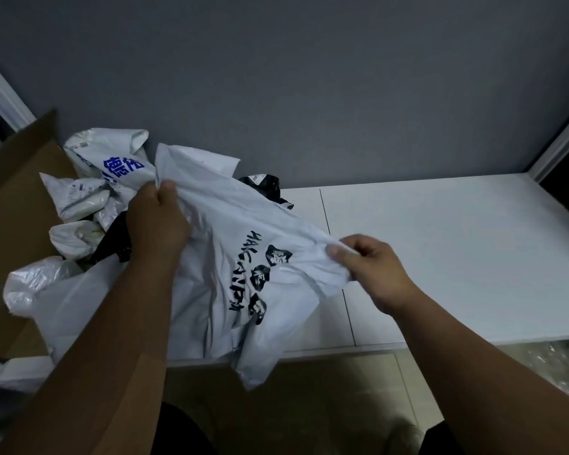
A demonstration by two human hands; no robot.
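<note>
OPERATOR: Two bare forearms run up from the bottom edge of my feed, angled in toward the middle, over a tiled floor (309, 389). Some clear plastic wrap (552, 366) lies bottom right, below the table edge.

DESK: Start with the nearer hand.

OPERATOR: That's the right hand (372, 267), low and to the right, with its back toward me and the wrist bent a little. Thumb and curled fingers pinch a bunched corner of the white bag (243, 257), out over the white table (457, 251).

DESK: And the left?

OPERATOR: The left hand (156, 218) is higher and farther out, arm stretched nearly straight. Its fingers are closed in a fist around the bag's upper edge, thumb on top of the fold.

DESK: Where's the bag itself?

OPERATOR: Stretched between the two hands, pulled fairly tight along the top. I can see black lettering and dark blot-like marks on the side facing me. Its lower part drapes over the table's front edge and hangs past it.

DESK: Anything beyond?

OPERATOR: Left of the table I see a cardboard box (10, 208), flap up, with crumpled mailers heaped inside. One mailer with blue characters (120, 167) sits just behind the left hand. A black bag (266, 183) pokes out behind the white one, against the grey wall (309, 77).
</note>
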